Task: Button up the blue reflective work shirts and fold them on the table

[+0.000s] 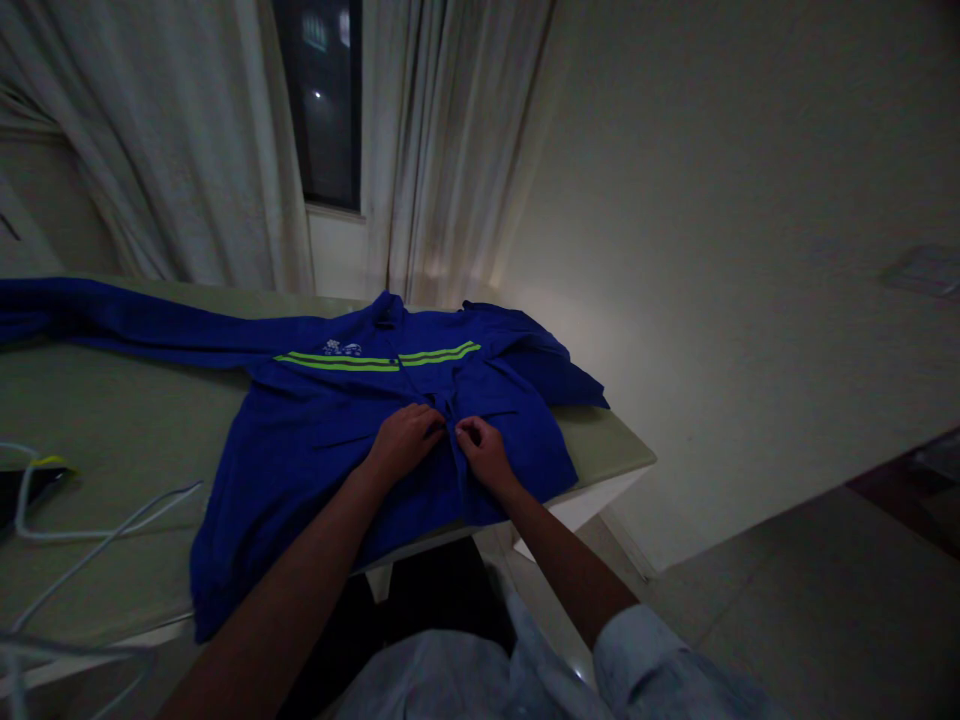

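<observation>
A blue jacket [315, 430] with two lime-green chest stripes lies spread front-up on a pale table [112, 420]. One sleeve stretches off to the far left. My left hand [405, 440] and my right hand [484, 452] meet at the jacket's front opening, just below the stripes. Both hands have their fingers curled in a pinch on the cloth edges of the front closure. What sits between the fingertips is too dark to make out beyond the fabric.
White cables [97, 525] trail over the table's left side beside a dark flat object [30, 485]. White curtains [187, 150] and a dark window [326, 100] stand behind the table. A bare wall and tiled floor [787, 590] lie to the right.
</observation>
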`<state>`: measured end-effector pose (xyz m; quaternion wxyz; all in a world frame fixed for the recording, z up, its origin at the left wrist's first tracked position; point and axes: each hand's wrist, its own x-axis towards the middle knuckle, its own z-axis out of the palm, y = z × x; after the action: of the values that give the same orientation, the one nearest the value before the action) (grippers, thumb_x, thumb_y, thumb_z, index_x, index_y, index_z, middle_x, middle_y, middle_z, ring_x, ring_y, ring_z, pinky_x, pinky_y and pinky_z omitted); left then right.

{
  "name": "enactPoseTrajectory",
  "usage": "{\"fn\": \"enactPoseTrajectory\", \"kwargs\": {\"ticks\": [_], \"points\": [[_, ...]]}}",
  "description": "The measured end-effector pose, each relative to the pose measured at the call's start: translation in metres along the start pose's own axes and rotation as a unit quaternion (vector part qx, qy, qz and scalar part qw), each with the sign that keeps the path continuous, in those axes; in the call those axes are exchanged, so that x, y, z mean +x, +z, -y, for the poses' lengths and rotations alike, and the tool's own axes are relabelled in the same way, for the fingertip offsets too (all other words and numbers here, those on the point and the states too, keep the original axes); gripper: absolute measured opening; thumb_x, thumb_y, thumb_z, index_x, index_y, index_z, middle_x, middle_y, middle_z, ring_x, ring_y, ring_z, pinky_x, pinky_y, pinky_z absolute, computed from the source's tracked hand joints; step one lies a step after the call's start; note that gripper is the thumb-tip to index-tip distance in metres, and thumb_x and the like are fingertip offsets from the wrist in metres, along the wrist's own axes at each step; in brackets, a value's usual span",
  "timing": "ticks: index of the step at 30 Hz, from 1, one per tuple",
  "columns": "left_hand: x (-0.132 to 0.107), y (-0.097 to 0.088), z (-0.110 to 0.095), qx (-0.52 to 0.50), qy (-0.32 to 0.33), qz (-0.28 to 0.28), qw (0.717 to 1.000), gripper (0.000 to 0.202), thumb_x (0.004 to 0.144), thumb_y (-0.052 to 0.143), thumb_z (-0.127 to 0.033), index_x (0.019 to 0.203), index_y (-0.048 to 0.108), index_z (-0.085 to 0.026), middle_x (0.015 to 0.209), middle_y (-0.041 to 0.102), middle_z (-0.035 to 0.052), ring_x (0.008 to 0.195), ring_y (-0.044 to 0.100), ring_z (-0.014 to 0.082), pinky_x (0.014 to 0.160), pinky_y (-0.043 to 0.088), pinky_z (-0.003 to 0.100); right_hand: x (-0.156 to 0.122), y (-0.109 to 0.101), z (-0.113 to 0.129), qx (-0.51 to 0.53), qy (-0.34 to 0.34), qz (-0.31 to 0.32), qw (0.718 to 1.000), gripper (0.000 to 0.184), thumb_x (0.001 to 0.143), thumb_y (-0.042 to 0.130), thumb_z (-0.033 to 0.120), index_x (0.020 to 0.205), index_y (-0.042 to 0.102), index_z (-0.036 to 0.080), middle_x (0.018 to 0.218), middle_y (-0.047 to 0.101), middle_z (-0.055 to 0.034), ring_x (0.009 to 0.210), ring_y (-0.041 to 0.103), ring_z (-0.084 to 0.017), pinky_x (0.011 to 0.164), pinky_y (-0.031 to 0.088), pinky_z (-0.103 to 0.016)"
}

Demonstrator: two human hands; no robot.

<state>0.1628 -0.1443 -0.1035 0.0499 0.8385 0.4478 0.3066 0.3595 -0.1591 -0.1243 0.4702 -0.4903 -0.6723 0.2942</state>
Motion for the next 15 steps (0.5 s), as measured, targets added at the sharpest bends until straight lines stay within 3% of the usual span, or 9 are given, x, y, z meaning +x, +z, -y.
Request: {"fn": "enactPoseTrajectory", "kwargs": {"ticks": [4,7,11,15], "points": [[0.001,0.003,0.005,-0.011,-0.028,0.003,1.0,0.015,0.097,0.065,-0.026,0.11,0.073,-0.023,0.101,0.076,0.0056,0.094,0.07,0.0233,0.084,0.051,0.035,0.0,0.0,0.002,-0.004,0.001,-0.007,1.0,0.02,0.091,0.06,0.039,0.091,0.067,0.02,0.08,0.067,-0.0018,0.072,0.06,-0.018,0.068,0.046,-0.029],[0.001,0.007,0.01,-0.025,-0.037,0.013,0.999,0.012,0.094,0.068,-0.024,0.104,0.075,-0.023,0.095,0.075,0.0047,0.089,0.071,0.0226,0.077,0.051,0.032,-0.001,-0.001,0.005,-0.01,0.007,-0.009,1.0,0.02,0.091,0.06,0.04,0.09,0.066,0.02,0.078,0.065,-0.001,0.07,0.058,-0.017,0.065,0.045,-0.028],[0.002,0.01,0.013,-0.055,-0.009,0.032,0.998,0.011,0.088,0.07,-0.013,0.093,0.073,-0.023,0.092,0.074,0.0016,0.088,0.07,0.02,0.076,0.052,0.029,-0.001,-0.001,0.005,-0.016,0.0,-0.011,1.0,0.021,0.09,0.06,0.04,0.09,0.066,0.02,0.078,0.065,-0.0011,0.071,0.058,-0.017,0.066,0.045,-0.028],[0.003,0.007,0.012,-0.079,0.021,0.028,0.996,0.02,0.088,0.066,-0.006,0.096,0.072,-0.023,0.097,0.074,0.0008,0.095,0.069,0.0183,0.085,0.052,0.029,0.0,0.0,0.003,-0.012,0.002,-0.01,1.0,0.02,0.088,0.061,0.039,0.089,0.067,0.019,0.075,0.063,0.0,0.067,0.056,-0.016,0.065,0.044,-0.028]]}}
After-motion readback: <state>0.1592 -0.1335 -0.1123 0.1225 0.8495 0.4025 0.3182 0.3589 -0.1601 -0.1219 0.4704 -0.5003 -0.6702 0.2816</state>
